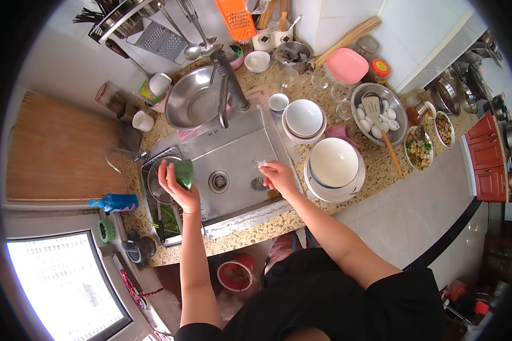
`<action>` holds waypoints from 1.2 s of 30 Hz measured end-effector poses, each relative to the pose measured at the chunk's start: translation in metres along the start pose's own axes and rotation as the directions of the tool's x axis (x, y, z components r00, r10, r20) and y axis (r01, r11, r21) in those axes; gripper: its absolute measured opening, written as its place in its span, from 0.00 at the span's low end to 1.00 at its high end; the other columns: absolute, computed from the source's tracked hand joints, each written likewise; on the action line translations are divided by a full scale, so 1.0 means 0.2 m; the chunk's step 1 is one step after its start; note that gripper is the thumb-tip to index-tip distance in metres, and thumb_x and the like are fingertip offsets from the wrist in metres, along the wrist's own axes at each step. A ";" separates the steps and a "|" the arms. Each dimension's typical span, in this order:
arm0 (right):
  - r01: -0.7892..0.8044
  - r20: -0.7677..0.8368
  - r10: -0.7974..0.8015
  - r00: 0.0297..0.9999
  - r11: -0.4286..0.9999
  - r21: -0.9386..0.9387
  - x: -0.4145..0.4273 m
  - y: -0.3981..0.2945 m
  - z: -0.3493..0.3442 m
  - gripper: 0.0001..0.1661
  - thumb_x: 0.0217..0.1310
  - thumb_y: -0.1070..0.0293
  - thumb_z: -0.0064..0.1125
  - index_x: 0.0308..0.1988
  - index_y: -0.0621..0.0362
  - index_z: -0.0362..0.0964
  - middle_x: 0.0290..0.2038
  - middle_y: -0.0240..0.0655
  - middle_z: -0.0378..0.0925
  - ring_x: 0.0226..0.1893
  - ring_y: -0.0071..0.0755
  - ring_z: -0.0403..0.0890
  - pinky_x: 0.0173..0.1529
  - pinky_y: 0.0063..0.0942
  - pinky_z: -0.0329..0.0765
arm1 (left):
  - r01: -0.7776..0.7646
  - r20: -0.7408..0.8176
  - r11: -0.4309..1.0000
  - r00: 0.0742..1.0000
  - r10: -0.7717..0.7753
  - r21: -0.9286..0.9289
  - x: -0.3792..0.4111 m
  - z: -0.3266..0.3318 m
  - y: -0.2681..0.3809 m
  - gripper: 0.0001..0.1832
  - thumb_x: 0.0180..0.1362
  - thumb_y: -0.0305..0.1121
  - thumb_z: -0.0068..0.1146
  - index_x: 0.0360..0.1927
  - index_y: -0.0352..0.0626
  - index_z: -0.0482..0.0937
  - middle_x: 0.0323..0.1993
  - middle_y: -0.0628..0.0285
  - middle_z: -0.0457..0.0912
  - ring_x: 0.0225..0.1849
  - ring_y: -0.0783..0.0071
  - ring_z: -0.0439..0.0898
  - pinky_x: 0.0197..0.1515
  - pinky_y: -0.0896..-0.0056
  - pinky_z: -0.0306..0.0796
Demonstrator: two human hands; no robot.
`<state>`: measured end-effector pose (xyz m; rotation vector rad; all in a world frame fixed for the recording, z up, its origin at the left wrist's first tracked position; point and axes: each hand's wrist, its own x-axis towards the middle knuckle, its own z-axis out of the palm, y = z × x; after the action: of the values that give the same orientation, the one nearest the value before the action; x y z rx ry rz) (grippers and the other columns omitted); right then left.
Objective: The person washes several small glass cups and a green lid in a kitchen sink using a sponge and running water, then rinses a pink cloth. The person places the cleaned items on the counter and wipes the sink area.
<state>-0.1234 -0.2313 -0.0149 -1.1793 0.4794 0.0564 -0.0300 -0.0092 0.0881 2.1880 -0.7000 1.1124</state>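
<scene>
My left hand (177,187) holds a shiny dark green object (183,174), whose kind I cannot make out, above the left side of the steel sink (239,145). Under and beside this hand are a round strainer (155,179) and a rack with green leafy stalks (168,219). Over the right part of the basin, my right hand (279,177) pinches a small clear scrap (261,163) that looks like plastic. Below that hand, a dark scouring pad (258,183) lies in the sink near its right wall. The round drain (219,182) shows between my hands.
Right of the sink stand stacked bowls (335,162) on plates and smaller stacked bowls (304,117). A steel basin of eggs (379,113) has a spatula (373,108) across it. Behind the sink are the faucet (230,85) and a large steel bowl (196,98). A blue bottle (119,203) stands left.
</scene>
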 end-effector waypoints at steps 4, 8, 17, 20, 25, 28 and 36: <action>-0.444 0.327 0.319 0.890 0.435 0.783 0.08 0.19 0.06 0.07 0.55 0.72 0.60 0.36 0.60 0.74 0.33 0.34 0.78 0.21 0.17 0.73 0.22 0.13 0.69 | -0.272 0.446 0.961 0.855 0.263 -0.044 -0.18 0.05 -0.19 0.35 0.39 0.14 0.59 0.56 0.45 0.67 0.55 0.49 0.65 0.54 0.47 0.69 0.52 0.55 0.71; -0.368 0.325 0.184 0.928 0.304 0.879 0.04 0.23 0.17 0.09 0.57 0.73 0.59 0.39 0.60 0.74 0.38 0.35 0.78 0.24 0.19 0.75 0.24 0.13 0.72 | -0.076 0.271 0.997 0.960 0.070 0.014 -0.22 0.02 -0.33 0.38 0.34 0.13 0.59 0.55 0.46 0.67 0.55 0.49 0.65 0.53 0.47 0.71 0.48 0.56 0.74; -0.151 0.162 0.088 0.983 0.891 0.428 -0.05 -0.06 0.33 0.11 0.60 0.70 0.56 0.42 0.63 0.74 0.41 0.36 0.77 0.35 0.29 0.80 0.38 0.23 0.80 | 0.779 0.634 0.577 0.579 -0.512 -0.246 -0.41 0.12 -0.34 0.27 0.47 0.16 0.47 0.53 0.50 0.67 0.51 0.57 0.69 0.41 0.59 0.79 0.35 0.63 0.79; 0.523 0.272 -0.450 0.851 0.771 -0.363 -0.10 -0.16 0.40 0.10 0.56 0.72 0.57 0.40 0.60 0.75 0.38 0.36 0.78 0.36 0.35 0.80 0.38 0.25 0.79 | 0.869 0.817 -0.354 0.092 -0.569 -0.345 -0.49 0.18 -0.25 0.18 0.57 0.33 0.46 0.52 0.49 0.66 0.45 0.60 0.73 0.41 0.63 0.78 0.37 0.61 0.78; 0.763 0.641 -0.535 0.551 0.013 -0.646 -0.06 -0.13 0.44 0.12 0.43 0.76 0.59 0.34 0.59 0.74 0.37 0.34 0.76 0.37 0.37 0.77 0.37 0.30 0.78 | 0.600 0.954 -0.758 0.033 -0.299 -0.258 -0.44 0.20 -0.08 0.34 0.58 0.65 0.34 0.52 0.45 0.68 0.46 0.60 0.75 0.49 0.66 0.74 0.46 0.58 0.72; 0.758 0.688 -0.515 0.511 -0.107 -0.643 -0.02 -0.07 0.42 0.11 0.41 0.75 0.58 0.33 0.61 0.73 0.39 0.34 0.75 0.37 0.37 0.76 0.38 0.31 0.77 | 0.561 0.961 -0.792 0.024 -0.277 -0.242 -0.43 0.22 -0.03 0.30 0.57 0.65 0.41 0.44 0.48 0.70 0.40 0.65 0.76 0.43 0.71 0.75 0.42 0.61 0.73; 0.590 0.288 -0.753 0.592 0.162 -0.791 0.17 -0.18 0.37 0.12 0.44 0.74 0.57 0.35 0.56 0.73 0.34 0.38 0.75 0.37 0.44 0.75 0.40 0.35 0.75 | 0.586 0.907 -0.749 -0.058 -0.418 -0.308 -0.54 0.25 -0.08 0.13 0.60 0.28 0.50 0.48 0.43 0.66 0.41 0.56 0.74 0.39 0.56 0.78 0.40 0.56 0.79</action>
<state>-0.0581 -0.1866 0.0247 -2.3352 -0.0457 -0.7239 -0.0478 -0.0134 -0.0305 0.6945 0.4916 -0.5838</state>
